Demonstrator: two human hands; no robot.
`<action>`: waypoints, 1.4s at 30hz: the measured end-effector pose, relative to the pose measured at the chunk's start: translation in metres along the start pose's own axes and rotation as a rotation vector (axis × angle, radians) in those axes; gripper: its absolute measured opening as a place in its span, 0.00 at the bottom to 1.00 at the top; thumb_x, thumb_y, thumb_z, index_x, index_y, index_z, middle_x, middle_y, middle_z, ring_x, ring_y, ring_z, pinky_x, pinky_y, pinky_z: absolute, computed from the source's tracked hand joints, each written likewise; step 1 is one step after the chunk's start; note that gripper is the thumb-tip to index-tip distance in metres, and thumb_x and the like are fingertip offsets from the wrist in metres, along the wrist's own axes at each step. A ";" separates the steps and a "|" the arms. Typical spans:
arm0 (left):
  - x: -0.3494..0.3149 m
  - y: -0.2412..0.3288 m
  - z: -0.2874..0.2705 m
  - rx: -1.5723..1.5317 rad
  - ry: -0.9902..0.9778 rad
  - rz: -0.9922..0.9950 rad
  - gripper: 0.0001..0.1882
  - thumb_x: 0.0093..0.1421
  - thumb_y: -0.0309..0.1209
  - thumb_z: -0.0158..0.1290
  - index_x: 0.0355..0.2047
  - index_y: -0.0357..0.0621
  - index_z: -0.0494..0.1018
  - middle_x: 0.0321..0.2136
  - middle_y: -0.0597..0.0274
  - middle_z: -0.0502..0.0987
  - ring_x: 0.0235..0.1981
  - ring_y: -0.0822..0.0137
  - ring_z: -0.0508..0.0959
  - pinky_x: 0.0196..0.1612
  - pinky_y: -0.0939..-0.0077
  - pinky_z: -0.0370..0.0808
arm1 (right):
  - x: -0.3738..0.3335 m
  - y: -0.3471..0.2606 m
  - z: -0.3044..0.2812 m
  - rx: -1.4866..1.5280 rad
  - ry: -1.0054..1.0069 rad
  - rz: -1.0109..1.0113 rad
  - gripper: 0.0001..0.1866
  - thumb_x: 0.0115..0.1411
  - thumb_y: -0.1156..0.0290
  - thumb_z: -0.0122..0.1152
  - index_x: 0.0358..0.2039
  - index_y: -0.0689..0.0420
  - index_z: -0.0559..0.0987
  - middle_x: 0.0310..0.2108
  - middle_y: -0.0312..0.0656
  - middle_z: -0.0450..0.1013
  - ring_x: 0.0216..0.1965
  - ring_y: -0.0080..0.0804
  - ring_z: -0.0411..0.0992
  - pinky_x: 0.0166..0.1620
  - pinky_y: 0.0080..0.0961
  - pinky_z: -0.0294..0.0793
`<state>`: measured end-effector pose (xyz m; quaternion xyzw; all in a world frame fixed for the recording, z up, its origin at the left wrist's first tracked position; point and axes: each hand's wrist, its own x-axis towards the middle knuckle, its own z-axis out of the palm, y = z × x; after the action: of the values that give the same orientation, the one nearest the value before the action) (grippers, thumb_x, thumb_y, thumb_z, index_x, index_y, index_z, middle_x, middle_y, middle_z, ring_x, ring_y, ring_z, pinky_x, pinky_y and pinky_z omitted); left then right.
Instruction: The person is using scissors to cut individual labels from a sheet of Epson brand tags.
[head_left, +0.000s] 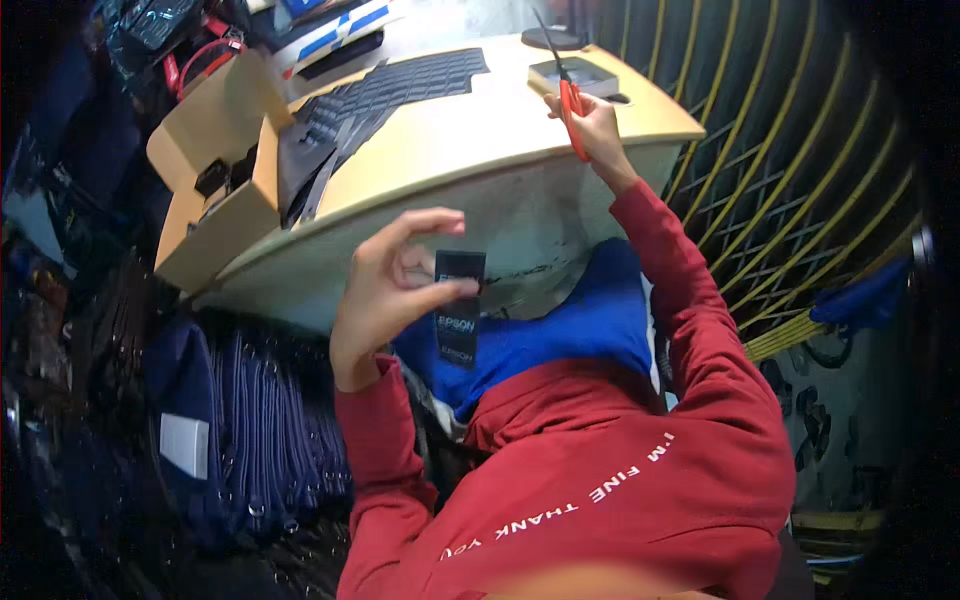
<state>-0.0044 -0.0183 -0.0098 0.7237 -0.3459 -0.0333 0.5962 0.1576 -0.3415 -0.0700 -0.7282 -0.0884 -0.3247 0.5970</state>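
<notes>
My left hand (pixel 378 280) is raised in front of the table's near edge. Its thumb presses a short strip of black labels (pixel 458 325) with pale lettering, which hangs down over my lap; the fingers behind the strip are partly hidden. Farther right, at the table's edge, my right hand (pixel 598 132) grips scissors (pixel 571 105) by their orange-red handles. Their dark blades point up and away, apart from the strip. Several black label sheets (pixel 420 80) lie overlapping on the tabletop, with loose strips along their left side.
An open cardboard box (pixel 225 230) with small black items stands at the table's left end. Behind my right hand are a shallow box (pixel 600 78) and a dark round object (pixel 555 38). A yellow-barred folding gate (pixel 790 150) rises at right; dark straps (pixel 275 420) hang at lower left.
</notes>
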 end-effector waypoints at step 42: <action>-0.045 0.022 -0.044 0.135 0.305 0.120 0.30 0.36 0.16 0.66 0.44 0.39 0.75 0.44 0.63 0.72 0.26 0.84 0.66 0.23 0.92 0.63 | -0.176 -0.119 0.031 0.121 -1.028 -0.010 0.30 0.50 0.45 0.57 0.36 0.63 0.69 0.24 0.41 0.67 0.25 0.28 0.64 0.29 0.25 0.64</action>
<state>-0.0283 0.0415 0.0063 0.7367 -0.2954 0.1360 0.5929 -0.0290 -0.2352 -0.0775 -0.7574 -0.3923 0.0780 0.5161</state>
